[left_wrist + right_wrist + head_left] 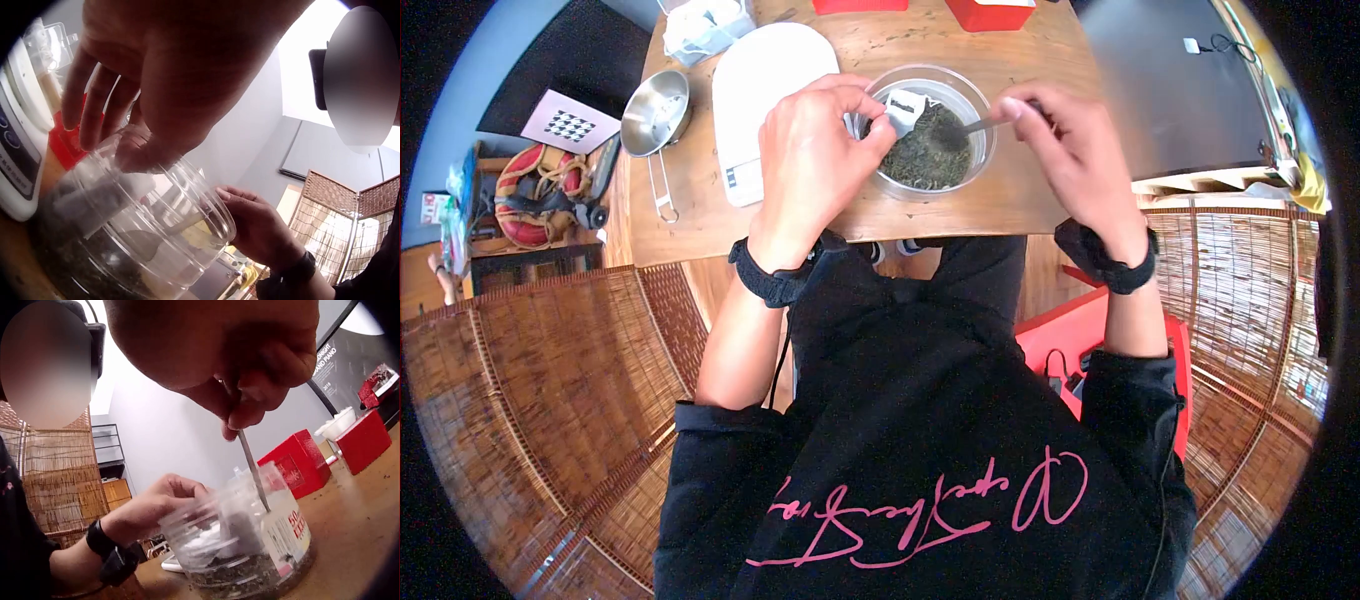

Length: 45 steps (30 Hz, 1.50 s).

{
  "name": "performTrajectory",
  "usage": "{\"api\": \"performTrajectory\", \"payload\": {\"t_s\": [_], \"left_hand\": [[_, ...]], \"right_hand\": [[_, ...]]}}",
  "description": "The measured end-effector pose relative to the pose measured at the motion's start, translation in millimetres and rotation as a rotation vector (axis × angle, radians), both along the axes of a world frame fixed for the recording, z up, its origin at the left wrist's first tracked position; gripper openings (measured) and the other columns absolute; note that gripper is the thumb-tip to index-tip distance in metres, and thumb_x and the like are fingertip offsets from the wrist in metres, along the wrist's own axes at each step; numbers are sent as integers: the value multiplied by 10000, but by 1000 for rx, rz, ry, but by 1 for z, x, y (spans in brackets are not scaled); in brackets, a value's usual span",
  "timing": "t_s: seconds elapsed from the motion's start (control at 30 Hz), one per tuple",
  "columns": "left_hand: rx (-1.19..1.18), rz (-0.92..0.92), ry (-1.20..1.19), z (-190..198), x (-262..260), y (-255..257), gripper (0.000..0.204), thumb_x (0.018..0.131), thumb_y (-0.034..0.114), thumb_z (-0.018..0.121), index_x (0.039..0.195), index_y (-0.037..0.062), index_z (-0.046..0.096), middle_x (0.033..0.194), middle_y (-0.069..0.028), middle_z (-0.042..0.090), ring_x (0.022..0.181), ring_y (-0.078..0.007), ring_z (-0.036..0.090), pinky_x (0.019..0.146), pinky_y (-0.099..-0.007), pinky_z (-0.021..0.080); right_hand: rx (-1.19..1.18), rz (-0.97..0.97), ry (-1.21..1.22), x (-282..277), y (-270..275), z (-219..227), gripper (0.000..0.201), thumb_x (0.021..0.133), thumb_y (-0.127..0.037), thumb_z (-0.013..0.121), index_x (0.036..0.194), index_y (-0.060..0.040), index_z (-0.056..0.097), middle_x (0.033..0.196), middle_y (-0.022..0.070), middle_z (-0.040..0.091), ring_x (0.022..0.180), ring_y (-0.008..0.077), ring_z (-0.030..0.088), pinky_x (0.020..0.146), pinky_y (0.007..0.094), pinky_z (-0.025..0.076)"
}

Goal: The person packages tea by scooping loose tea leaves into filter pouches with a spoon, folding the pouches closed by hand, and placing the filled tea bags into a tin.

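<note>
A round clear plastic jar (985,165) with dark dried leaves (925,165) at its bottom stands near the table's front edge. At its left rim the left hand (815,150) pinches a small white pouch (905,108), which hangs inside the jar. The right hand (1070,140) grips the handle of a metal spoon (978,126) whose bowl end is down in the jar, over the leaves. In the right wrist view the spoon handle (253,469) slants down from the right hand (250,381) behind the jar's wall. The pouch's opening cannot be made out.
A white scale (775,70) lies left of the jar. Farther left are a metal strainer pan (655,115) and a container of white pouches (705,28). Two red boxes (990,14) stand at the back, with crumbs on the wooden table (350,519) near them.
</note>
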<state>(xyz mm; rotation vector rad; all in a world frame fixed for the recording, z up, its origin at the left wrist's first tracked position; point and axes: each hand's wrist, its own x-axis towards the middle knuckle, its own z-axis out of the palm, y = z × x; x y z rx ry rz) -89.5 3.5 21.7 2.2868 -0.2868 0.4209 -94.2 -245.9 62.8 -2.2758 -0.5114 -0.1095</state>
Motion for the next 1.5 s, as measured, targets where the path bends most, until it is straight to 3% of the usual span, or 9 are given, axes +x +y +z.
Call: {"api": "performTrajectory", "payload": {"t_s": [0.27, 0.53, 0.77, 0.97, 1.0, 1.03, 1.13, 1.27, 1.5], "left_hand": [[15, 17, 5, 1, -1, -1, 96, 754, 143, 736, 794, 77, 793, 996, -80, 774, 822, -302, 734, 742, -386, 576], [5, 13, 43, 1, -2, 0, 105, 757, 147, 735, 809, 81, 798, 1004, -63, 775, 817, -292, 733, 740, -386, 575], [9, -11, 32, 1, -1, 3, 117, 761, 150, 730, 820, 78, 800, 1030, -57, 769, 827, -290, 729, 748, -390, 573], [77, -28, 48, 2, 0, 3, 137, 766, 145, 747, 870, 88, 815, 1090, -67, 766, 741, -252, 725, 755, -362, 571], [76, -29, 45, 3, -1, 2, 137, 766, 145, 747, 870, 88, 815, 1090, -67, 766, 741, -252, 725, 755, -362, 571], [78, -24, 65, 6, -1, 2, 135, 763, 147, 746, 864, 89, 816, 1090, -66, 766, 756, -255, 727, 754, -362, 571], [81, -23, 73, 5, -1, 3, 133, 759, 147, 746, 855, 89, 817, 1086, -65, 767, 786, -259, 731, 754, -362, 571], [55, -15, 107, 8, -4, 3, 127, 751, 143, 746, 839, 81, 812, 1073, -71, 768, 843, -268, 737, 764, -365, 573], [64, -38, 51, 8, -3, 2, 128, 742, 128, 743, 834, 63, 803, 1048, -90, 770, 838, -278, 737, 764, -368, 571]], "right_hand": [[234, 156, 228, -1, 9, -22, 233, 1034, -187, 580, 1036, -14, 735, 764, 21, 666, 711, 100, 599, 657, 287, 479], [498, 7, 514, -1, -5, -26, 242, 1057, -228, 560, 1103, -71, 737, 755, -58, 589, 616, -12, 401, 538, 172, 276], [608, -81, 526, 9, -34, -27, 278, 1056, -256, 554, 1107, -41, 722, 766, -55, 585, 566, 3, 355, 517, 184, 248], [546, -127, 199, 13, -31, 1, 268, 1059, -253, 565, 1134, -43, 715, 786, -47, 589, 566, -9, 355, 518, 174, 242], [524, -106, 223, 10, -27, 11, 239, 1052, -218, 587, 1103, -28, 722, 811, -34, 618, 614, 11, 449, 558, 181, 338], [524, -106, 221, 8, -20, 13, 239, 1052, -218, 587, 1103, -28, 722, 811, -34, 618, 614, 11, 449, 558, 181, 338], [319, -21, -75, 3, 0, 17, 201, 1031, -161, 615, 1028, 5, 727, 836, -1, 679, 764, 89, 596, 696, 247, 484], [243, 22, -193, 2, 5, 28, 184, 1024, -153, 612, 1030, -9, 726, 818, 27, 678, 747, 83, 587, 684, 244, 472], [5, 138, -174, 3, 21, 36, 155, 1000, -98, 580, 998, 7, 694, 892, 130, 697, 776, 287, 675, 706, 347, 508]]}}
